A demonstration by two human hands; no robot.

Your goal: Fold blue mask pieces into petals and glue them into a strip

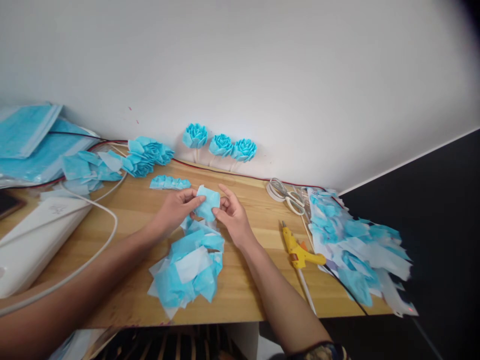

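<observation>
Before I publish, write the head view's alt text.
Left hand and right hand hold a small blue sheet over a wooden table, near loose sheets. Three blue flowers stand along the wall behind; a yellow glue gun lies at right.

Craft workspace, home or workshop unclear: wooden tabletop (pixel 262 215) against white wall (pixel 300 90), yellow glue gun (pixel 296 250), scissors (pixel 288 196), blue handmade flowers (pixel 221 145), heaped scraps (pixel 356 230).
</observation>
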